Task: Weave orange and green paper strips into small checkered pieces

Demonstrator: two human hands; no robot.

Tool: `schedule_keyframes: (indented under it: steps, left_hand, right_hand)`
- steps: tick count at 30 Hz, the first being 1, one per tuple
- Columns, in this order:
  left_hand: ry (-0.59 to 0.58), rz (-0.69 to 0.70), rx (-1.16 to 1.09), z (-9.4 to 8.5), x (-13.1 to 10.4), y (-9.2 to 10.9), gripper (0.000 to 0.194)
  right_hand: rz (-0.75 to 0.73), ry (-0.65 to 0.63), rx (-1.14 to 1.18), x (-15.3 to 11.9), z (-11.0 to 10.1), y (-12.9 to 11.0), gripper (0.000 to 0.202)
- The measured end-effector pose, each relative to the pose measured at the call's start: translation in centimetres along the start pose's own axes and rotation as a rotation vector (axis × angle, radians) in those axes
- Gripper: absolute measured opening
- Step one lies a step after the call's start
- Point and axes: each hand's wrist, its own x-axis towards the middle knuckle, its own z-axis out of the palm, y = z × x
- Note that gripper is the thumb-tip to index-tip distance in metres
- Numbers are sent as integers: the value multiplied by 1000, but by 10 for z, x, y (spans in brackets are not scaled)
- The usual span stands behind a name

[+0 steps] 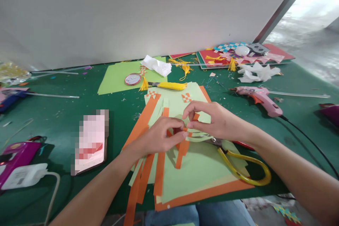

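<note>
My left hand (168, 134) and my right hand (209, 120) meet over light green sheets (196, 173), both closed on a small piece of orange and green paper strips (182, 146). Orange strip ends hang below the fingers, and pale green strips fan out to the right. Part of the piece is hidden by the fingers. Long orange strips (147, 120) lie left of and under my left hand. Yellow-handled scissors (238, 169) rest on the sheets below my right hand. Beyond the hands is a small orange-and-white woven piece (186, 97).
A yellow cutter (172, 85), a round tin (132, 79) and crumpled tissue (157, 65) lie at the back. The pink glue gun (261, 99) is at right, its cable running to the edge. A phone (92, 141) and white adapter (25, 176) are at left.
</note>
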Motion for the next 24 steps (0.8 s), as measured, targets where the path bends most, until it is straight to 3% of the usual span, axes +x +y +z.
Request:
schedule_keyframes:
  steps: [6,15,24]
  left_hand:
    - [6,-23,0,0,0,0,23]
    - [71,-58,-9,-2,0,3,28]
    - [93,-77,-22,-2,0,4,30]
  right_hand:
    - [10,6,64,2,4,0,12]
    - [0,348,-54,3,-4,5,15]
    - [-60,365,-86,2,6,1,16]
